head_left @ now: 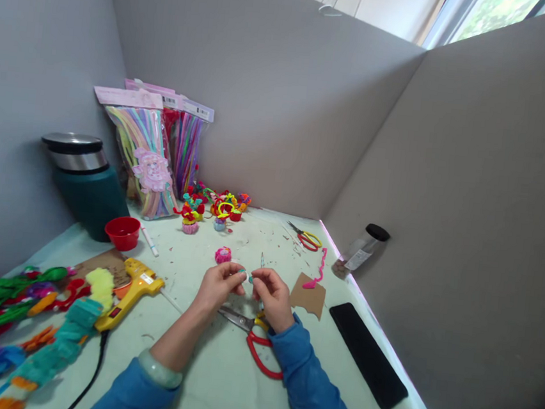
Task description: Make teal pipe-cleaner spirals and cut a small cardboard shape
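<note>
My left hand [220, 284] and my right hand [273, 296] meet over the middle of the table. Thumb and fingers of both are closed on a small teal piece of pipe cleaner [251, 279], mostly hidden by the fingertips. Red-handled scissors [258, 355] lie on the table, partly under my right hand. Just beyond my left hand sits a small pink pipe-cleaner pot [222, 255]. Right of my right hand, a pink pipe cleaner [320, 270] rests partly on a torn cardboard piece [306, 298].
At left are a yellow hot glue gun [135, 291], a red cup [122, 234], a teal bottle [90, 193] and pipe-cleaner bundles [54, 338]. Bags of pipe cleaners [145, 153] lean behind. Smaller scissors [306, 238], a jar [360, 251] and a black strip [366, 355] are at right.
</note>
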### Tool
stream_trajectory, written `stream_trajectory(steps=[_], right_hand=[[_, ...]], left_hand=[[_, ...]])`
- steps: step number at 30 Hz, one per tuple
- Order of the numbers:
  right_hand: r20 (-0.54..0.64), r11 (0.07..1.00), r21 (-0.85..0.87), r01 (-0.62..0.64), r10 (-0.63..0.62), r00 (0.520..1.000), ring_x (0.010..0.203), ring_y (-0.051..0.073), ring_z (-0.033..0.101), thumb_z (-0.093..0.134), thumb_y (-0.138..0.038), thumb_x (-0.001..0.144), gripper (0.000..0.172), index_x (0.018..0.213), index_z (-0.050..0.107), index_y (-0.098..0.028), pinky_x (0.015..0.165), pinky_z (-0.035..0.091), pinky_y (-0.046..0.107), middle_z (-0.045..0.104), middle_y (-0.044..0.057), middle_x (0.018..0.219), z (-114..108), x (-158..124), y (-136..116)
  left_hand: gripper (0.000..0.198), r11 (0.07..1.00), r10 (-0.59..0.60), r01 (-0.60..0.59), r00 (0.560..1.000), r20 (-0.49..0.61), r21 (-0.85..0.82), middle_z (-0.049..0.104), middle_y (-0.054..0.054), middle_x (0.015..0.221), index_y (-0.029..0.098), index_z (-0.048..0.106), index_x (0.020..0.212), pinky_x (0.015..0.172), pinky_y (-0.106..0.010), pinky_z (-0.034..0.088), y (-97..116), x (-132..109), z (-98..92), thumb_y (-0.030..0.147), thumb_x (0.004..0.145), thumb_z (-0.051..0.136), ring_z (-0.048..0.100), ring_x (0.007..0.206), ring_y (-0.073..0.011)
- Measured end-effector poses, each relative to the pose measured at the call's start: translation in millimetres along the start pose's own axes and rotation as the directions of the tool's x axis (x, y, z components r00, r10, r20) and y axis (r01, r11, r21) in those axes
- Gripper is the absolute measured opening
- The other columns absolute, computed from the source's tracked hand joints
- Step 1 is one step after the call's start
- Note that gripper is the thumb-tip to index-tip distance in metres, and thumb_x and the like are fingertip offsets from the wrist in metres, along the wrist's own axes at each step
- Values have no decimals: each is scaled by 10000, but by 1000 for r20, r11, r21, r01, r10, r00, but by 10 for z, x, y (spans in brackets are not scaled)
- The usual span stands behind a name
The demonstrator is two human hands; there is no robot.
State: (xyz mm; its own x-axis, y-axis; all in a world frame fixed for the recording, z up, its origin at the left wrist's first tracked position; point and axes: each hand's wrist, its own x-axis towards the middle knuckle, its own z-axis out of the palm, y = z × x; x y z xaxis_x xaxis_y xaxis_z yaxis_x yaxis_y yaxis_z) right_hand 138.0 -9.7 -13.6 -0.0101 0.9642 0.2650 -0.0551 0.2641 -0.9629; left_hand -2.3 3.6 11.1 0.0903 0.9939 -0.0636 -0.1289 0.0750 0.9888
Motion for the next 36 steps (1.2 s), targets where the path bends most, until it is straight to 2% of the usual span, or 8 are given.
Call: stream_trajectory(steps=[2,5,11,16,23,30,36], right_hand=[[13,999,32,-5,5,1000,525,93,467,623,-291,743,157,859,581,-195,494,387,219,571,-8,739,12,4,-8],[27,998,59,-16,15,1000,508,87,466,648,-271,722,156,842,586,-193,490,389,212,559,-27,675,19,7,-26],[51,993,112,-38,33,998,491,85,480,639,-254,742,127,842,614,-181,498,408,211,559,-37,597,-5,1,-52],[41,996,89,3,-7,999,492,79,458,625,-234,752,80,813,636,-182,493,385,206,569,-30,608,-18,10,-42],[77,994,10,113,-113,991,517,86,448,606,-208,764,59,794,653,-191,512,380,219,561,-20,672,-18,5,-101],[99,960,-99,263,-254,962,722,153,531,602,-194,787,96,824,688,-210,680,424,283,554,16,740,-21,-7,-106],[93,971,-34,239,-235,968,706,145,518,605,-191,780,71,794,670,-215,664,418,276,533,7,737,-20,5,-78]], left_hand=[[274,997,-28,28,1000,10,-69,588,14,483,117,586,773,500,-204,413,6,-9,0,322,627,695,537,450,-103],[282,982,-93,99,995,45,-161,596,11,515,110,597,777,518,-209,439,3,-12,-9,302,613,723,544,460,-97],[253,924,-156,213,968,196,-316,626,-11,634,96,626,794,540,-203,469,-24,8,-38,241,622,742,548,469,-71],[208,909,-188,262,951,245,-323,636,-24,666,92,633,789,555,-236,497,-52,7,-39,214,648,726,545,453,-74],[171,879,-215,320,928,305,-354,613,-14,598,79,639,771,561,-259,516,-32,-8,-36,174,649,712,532,431,-77],[165,883,-236,350,907,350,-312,599,-26,507,71,632,801,532,-225,489,-19,-24,-29,187,691,674,556,429,-99],[143,868,-233,373,889,393,-328,589,-19,486,85,623,751,528,-217,487,-20,-46,-19,186,673,685,557,432,-100]])
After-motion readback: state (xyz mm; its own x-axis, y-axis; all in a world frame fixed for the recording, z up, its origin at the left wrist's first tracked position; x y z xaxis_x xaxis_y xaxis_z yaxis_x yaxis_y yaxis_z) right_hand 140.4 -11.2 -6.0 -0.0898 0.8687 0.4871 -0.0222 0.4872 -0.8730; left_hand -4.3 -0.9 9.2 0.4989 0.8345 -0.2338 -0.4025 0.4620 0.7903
